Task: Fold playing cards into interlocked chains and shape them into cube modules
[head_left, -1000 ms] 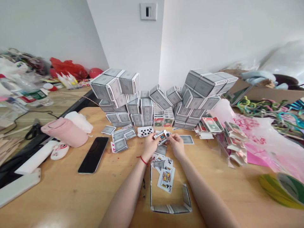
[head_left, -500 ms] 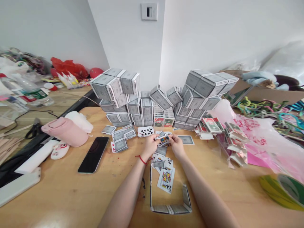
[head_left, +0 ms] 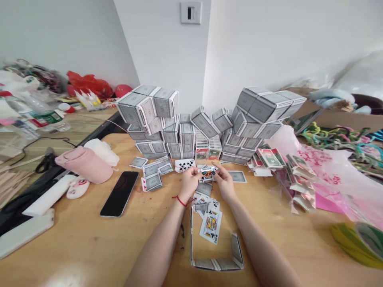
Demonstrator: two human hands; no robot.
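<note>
- My left hand (head_left: 190,182) is nearly closed, thumb and fingers pinching the left end of a playing card (head_left: 207,173); a red cord bracelet (head_left: 181,200) circles that wrist.
- My right hand (head_left: 224,181) is likewise drawn in narrow, its fingertips on the right end of the same card.
- The card is between my two hands, just above the table (head_left: 167,235), in front of the stacked card blocks (head_left: 187,135).
- Its long axis runs roughly sideways, from one hand to the other, and a coloured picture side faces me; my fingers cover the ends, so I cannot tell how far it is folded.
- A face-down card (head_left: 205,189) lies just below my hands on the table.
- Nearer me lies a king of clubs (head_left: 211,226), face up, its long axis running mostly away from me with a slight slant to the right.
- A frame of joined cards (head_left: 218,264) stands on edge between my forearms, partly around the king.
- Left of my left hand, a spade card (head_left: 184,165) lies face up, long side across; right of my right hand, a grey-backed card (head_left: 237,176) lies the same way.
</note>
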